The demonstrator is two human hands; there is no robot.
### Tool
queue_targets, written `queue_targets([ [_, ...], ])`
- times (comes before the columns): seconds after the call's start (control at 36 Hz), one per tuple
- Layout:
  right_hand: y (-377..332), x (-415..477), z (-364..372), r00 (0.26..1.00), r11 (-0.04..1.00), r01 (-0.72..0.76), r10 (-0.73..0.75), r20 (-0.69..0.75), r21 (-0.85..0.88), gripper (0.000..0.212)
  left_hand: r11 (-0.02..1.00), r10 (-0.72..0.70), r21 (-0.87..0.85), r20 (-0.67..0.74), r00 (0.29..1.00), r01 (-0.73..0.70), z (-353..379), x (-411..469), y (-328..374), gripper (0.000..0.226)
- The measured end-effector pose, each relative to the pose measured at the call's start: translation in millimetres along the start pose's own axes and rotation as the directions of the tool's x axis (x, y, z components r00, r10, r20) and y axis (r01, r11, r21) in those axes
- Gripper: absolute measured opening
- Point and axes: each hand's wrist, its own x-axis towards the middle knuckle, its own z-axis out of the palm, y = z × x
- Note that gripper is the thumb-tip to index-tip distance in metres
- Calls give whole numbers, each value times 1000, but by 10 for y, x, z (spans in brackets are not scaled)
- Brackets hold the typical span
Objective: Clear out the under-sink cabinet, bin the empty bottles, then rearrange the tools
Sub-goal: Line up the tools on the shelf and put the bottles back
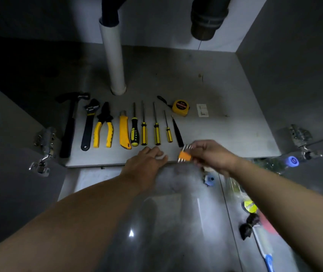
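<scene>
Tools lie in a row on the cabinet floor (225,107): a black hammer (68,126), an adjustable wrench (88,124), yellow pliers (103,126), a yellow utility knife (124,132), several screwdrivers (144,132), black tweezers (177,132) and a yellow tape measure (180,107). My right hand (211,156) pinches an orange bit holder (185,155) with metal bits, just above the cabinet's front edge. My left hand (146,163) is curled round a small white object (161,156) to the left of the holder; what it is cannot be told.
A white drain pipe (113,59) stands at the back middle, a grey trap (205,18) hangs above. Door hinges (44,150) (302,140) flank the opening. Plastic bottles with blue caps (292,161) and a brush (262,244) lie on the floor at right. A small white card (202,110) lies by the tape measure.
</scene>
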Motion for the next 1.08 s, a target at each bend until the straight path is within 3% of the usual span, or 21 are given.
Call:
queue_targets([
  [0.11,-307,266,-161,946,997,68,-50,-321,44,9,1000,22,7,-20,1000,-22,-12,-6,-5,80],
  [0.22,-421,592,-253,839,998,-1,33,-543,60,11,999,36,-5,-23,999,-36,-18,7,-19,78],
  [0.36,-484,866,-192,861,948,-54,204,-466,315,23,998,43,-37,-11,999,-43,-13,18,-37,77],
  [0.61,-644,1219,-92,841,942,6,177,-511,336,16,998,55,-39,-24,998,-56,24,27,-62,75],
  [0.75,-531,1194,-248,797,968,-83,207,-567,236,13,998,57,-34,-19,998,-57,40,29,-64,76],
  [0.86,-454,1169,-314,799,983,-53,147,-583,175,32,998,56,-28,-24,998,-56,54,27,-75,75],
  [0.97,-425,1126,-246,809,990,40,45,-586,132,37,998,50,-29,-19,999,-50,54,37,-71,76],
  [1.03,-413,1132,-225,786,1000,11,5,-618,23,49,999,48,-25,-18,999,-48,56,35,-67,76],
  [1.08,-434,1118,-200,735,978,-73,-78,-673,-194,53,999,48,-17,-21,999,-48,61,33,-67,76],
])
